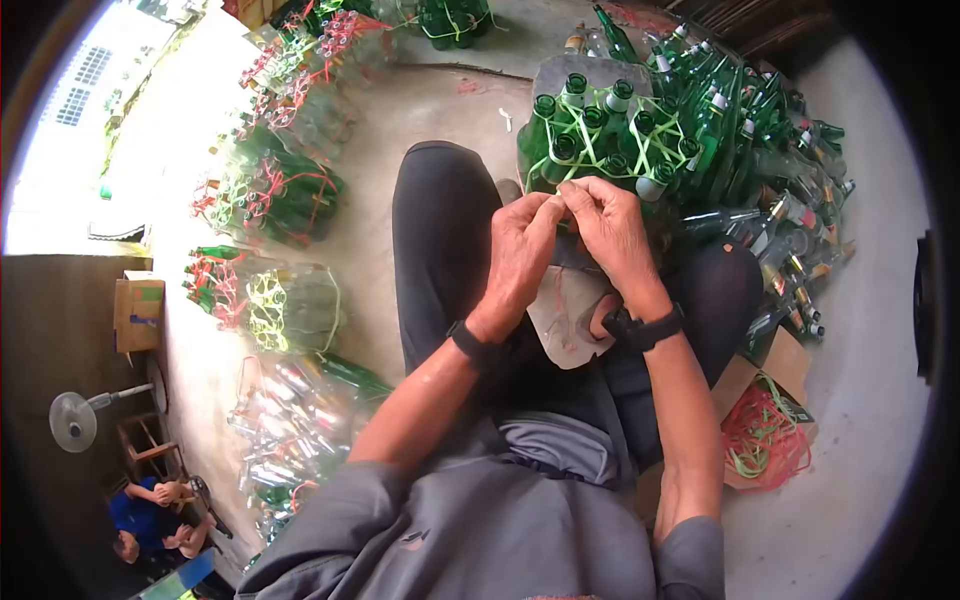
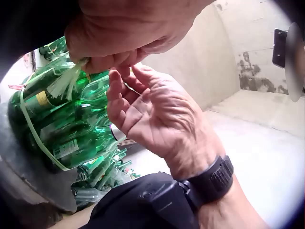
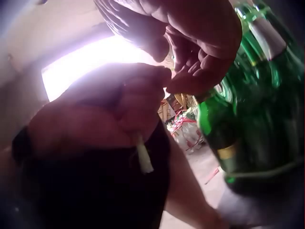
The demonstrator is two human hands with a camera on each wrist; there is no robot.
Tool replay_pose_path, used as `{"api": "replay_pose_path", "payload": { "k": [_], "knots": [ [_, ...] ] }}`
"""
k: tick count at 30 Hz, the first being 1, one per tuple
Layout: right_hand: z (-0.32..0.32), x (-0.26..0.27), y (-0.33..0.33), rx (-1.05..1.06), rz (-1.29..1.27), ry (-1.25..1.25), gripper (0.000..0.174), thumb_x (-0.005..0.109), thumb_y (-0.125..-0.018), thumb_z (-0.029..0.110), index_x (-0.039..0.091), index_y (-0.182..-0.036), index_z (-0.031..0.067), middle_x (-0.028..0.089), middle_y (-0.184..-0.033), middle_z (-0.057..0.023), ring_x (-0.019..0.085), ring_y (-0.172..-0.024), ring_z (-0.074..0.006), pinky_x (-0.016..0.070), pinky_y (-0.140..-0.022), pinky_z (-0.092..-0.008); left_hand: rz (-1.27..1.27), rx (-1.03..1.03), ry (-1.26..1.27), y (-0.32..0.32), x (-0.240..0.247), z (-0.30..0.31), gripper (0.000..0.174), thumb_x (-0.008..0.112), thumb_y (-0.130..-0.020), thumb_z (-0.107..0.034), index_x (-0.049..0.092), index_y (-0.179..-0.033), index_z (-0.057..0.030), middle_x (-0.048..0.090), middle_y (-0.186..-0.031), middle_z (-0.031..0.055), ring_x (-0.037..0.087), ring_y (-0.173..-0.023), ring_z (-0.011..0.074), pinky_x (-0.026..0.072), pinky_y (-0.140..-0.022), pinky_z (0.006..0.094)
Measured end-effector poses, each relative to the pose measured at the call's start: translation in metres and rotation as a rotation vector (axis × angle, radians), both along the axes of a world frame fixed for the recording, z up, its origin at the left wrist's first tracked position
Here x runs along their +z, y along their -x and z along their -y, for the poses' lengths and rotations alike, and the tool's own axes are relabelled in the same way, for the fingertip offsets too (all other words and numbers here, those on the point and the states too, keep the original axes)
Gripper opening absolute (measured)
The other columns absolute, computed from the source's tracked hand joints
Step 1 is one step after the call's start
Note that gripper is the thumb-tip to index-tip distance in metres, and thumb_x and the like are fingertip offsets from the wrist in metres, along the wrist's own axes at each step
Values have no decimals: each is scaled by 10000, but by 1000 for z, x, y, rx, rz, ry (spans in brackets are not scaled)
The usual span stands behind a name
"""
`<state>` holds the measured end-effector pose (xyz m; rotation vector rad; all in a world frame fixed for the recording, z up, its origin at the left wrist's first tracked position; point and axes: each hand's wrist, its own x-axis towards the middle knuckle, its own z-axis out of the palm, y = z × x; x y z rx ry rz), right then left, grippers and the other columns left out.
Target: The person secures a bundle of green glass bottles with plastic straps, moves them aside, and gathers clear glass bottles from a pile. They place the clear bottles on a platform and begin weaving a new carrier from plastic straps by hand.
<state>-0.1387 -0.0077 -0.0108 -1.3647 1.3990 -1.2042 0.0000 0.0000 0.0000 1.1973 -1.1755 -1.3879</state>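
Observation:
A bundle of green glass bottles (image 1: 537, 150) stands upright in front of the knees, with pale green plastic twine (image 1: 590, 150) laced around the necks and a band of it around the bodies. My left hand (image 1: 520, 250) grips the twine, and a frayed tail of twine (image 2: 69, 82) sticks out of its curled fingers in the left wrist view. My right hand (image 1: 615, 232) meets it at the near side of the bundle, thumb and fingertips pinching at the same spot. The stretch of twine between the fingertips is mostly hidden.
Loose green and clear bottles (image 1: 725, 125) are heaped at the right. Tied bundles (image 1: 300, 195) line the left side, above loose clear bottles (image 1: 300, 410). A box of red and green twine (image 1: 765, 440) sits at lower right. Another person (image 1: 150, 515) and a fan (image 1: 73, 421) are at lower left.

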Motion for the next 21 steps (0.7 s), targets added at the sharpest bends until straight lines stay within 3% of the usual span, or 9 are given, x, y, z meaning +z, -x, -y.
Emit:
{"api": "replay_pose_path", "payload": {
  "k": [2,6,11,13,15,16,17,19,21],
  "knots": [
    [6,1,-10,-5,265,-145,259,666,-1000,224,710,-853,15,601,-686,46,479,-634,-22,382,-554,-224,21,11,-1,-7,1,1,300,630,-966,-263,752,-903,4,544,-646,-18,468,-587,62,386,-543,256],
    [1,-9,-7,-7,304,-204,280,660,-992,199,654,-787,8,546,-660,63,436,-617,-17,350,-537,-230,63,-20,-43,-7,-5,-17,304,613,-976,-253,747,-907,11,550,-645,-18,474,-586,64,376,-548,247],
    [4,-10,4,1,39,-29,287,645,-978,165,594,-753,-6,484,-626,35,414,-612,-37,354,-540,-264,177,-249,-96,-21,-3,-23,336,552,-1030,-229,739,-946,36,618,-707,23,539,-665,75,447,-624,264],
    [4,-9,11,28,-12,-39,260,652,-980,175,627,-785,5,506,-655,43,434,-628,-36,365,-565,-250,396,-230,129,-31,-2,-17,282,574,-1025,-175,712,-961,62,647,-746,36,595,-723,95,497,-672,286],
    [6,-5,15,60,-67,-47,237,658,-982,185,661,-816,16,529,-684,51,454,-644,-36,376,-590,-235,340,-118,315,-32,9,-6,170,606,-990,-82,703,-976,56,648,-754,42,607,-709,113,505,-662,301],
    [6,-2,14,60,-36,-42,248,648,-979,163,630,-788,5,509,-658,37,441,-640,-40,377,-576,-254,445,-145,448,-36,22,4,108,646,-917,11,706,-1005,25,657,-787,67,626,-696,154,505,-645,306],
    [6,0,14,63,-4,-38,264,638,-977,141,599,-761,-5,489,-632,23,428,-636,-44,377,-562,-273,555,-128,594,-33,36,14,208,679,-853,7,729,-1052,-20,674,-868,99,659,-738,228,523,-675,331],
    [6,5,12,66,35,-77,249,635,-977,136,613,-772,-2,498,-638,34,433,-642,-45,380,-566,-272,686,-134,828,-27,36,37,295,707,-798,-17,756,-1084,-68,680,-994,79,657,-874,286,531,-768,369],
    [4,14,13,65,72,-114,236,632,-978,132,626,-783,0,507,-644,45,437,-649,-46,383,-570,-272,808,-201,891,-23,36,56,307,721,-785,-42,771,-1082,-101,671,-1020,54,642,-927,277,518,-805,381]
  ]
}}
